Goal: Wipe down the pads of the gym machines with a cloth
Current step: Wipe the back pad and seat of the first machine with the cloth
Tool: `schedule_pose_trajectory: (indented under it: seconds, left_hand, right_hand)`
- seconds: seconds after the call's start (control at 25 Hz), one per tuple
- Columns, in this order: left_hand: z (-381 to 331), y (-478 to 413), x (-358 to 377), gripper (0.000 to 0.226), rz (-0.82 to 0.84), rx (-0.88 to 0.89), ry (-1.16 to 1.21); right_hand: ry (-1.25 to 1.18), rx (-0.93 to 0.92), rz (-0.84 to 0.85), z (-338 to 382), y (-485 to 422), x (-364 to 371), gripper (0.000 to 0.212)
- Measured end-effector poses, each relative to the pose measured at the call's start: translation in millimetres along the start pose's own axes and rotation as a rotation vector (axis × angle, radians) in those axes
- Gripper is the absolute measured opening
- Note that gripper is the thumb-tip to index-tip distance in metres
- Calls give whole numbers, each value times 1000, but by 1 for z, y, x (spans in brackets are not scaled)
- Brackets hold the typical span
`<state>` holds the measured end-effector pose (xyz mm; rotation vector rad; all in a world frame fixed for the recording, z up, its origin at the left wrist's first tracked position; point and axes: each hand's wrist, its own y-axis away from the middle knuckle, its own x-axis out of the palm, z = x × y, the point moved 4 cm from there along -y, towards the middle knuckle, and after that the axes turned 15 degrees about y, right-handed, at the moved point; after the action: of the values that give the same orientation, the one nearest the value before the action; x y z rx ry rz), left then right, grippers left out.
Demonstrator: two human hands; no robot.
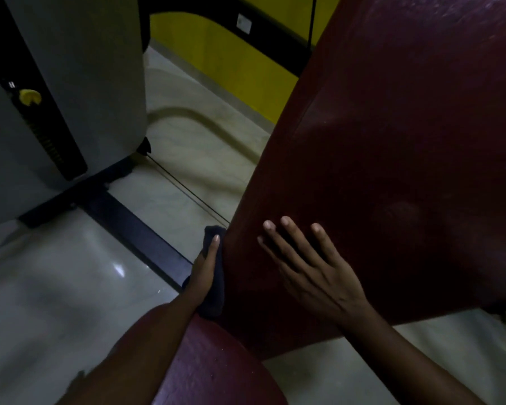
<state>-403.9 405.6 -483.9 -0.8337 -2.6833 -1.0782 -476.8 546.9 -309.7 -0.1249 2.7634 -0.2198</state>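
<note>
The left hand [206, 270], low in the centre of the frame, has its fingers [215, 244] straight, pressing a dark cloth [215, 290] against the left edge of the big dark-red pad [392, 159]. The cloth sits between palm and pad edge, hanging below the wrist. Just to the right, the right hand [313, 267] lies flat with spread fingers on the pad's face, holding nothing. The pad's long axis runs from lower centre to upper right, so the unwiped run seems to lie up and away from the left hand. A second red pad [214, 372] sits at bottom centre.
</note>
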Motion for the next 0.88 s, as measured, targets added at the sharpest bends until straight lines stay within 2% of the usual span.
schedule_pose_trajectory:
  seconds: [0.08,0.2,0.36,0.44,0.52,0.6,0.68,0.76,0.88]
  left_hand:
    - [-15,7,6,87,30,65,31]
    - [-15,3,13,96,31,125,70]
    - [5,-10,4,109,1,79,100]
    - [14,-16,-3,114,-15,1,110]
    - [14,-16,-6,109,-10,-62,88]
    - [-5,2,-3,89,-12,-101,73]
    - [-36,28,1,67,4,-57,143]
    - [-58,48,-2,63,18,-14,171]
    - [-55,57,-18,106,71,-88,162]
  right_hand:
    - [-13,-58,16,6,0,0,60]
    - [-18,-44,15,6,0,-1,58]
    - [28,-45,-1,11,3,3,58]
    - [78,-52,-2,12,2,4,60]
    - [73,-47,7,12,1,4,61]
    - [21,-18,32,10,1,2,60]
    - [-133,43,82,7,-5,-7,59]
    - [-374,141,174,5,-14,-25,59]
    - [-976,482,298,-3,-28,-67,52]
